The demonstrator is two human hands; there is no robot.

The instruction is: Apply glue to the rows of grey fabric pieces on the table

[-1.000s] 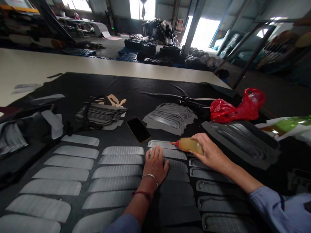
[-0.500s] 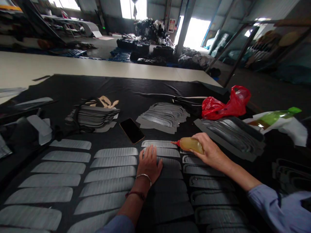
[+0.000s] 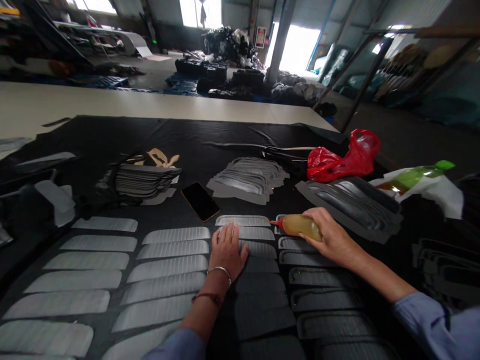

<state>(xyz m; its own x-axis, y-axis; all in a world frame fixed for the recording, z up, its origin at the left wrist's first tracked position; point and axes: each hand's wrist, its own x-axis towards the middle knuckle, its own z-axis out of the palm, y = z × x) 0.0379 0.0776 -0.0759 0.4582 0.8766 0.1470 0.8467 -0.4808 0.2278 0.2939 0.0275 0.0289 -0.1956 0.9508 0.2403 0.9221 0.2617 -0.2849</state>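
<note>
My left hand (image 3: 226, 251) lies flat with fingers stretched out on a grey ribbed strip (image 3: 256, 233) in the middle column of strips. My right hand (image 3: 330, 237) grips a yellowish squeeze bottle (image 3: 300, 225) with a red nozzle that points left, at the top of the right column of dark pieces (image 3: 303, 258). Rows of grey strips (image 3: 170, 250) lie on the black sheet (image 3: 150, 135) to the left of my hands. A black phone (image 3: 200, 201) rests just beyond my left hand.
Stacks of cut pieces (image 3: 144, 179) (image 3: 247, 179) (image 3: 352, 202) sit behind the rows. A red plastic bag (image 3: 343, 157) and a green-capped bottle (image 3: 416, 177) on white wrapping lie at the right. A beige table (image 3: 112, 102) runs behind the black sheet.
The view has swung slightly, so everything sits a little further left. My right hand with the bottle has edged to the right; my left hand stays flat on the strips.
</note>
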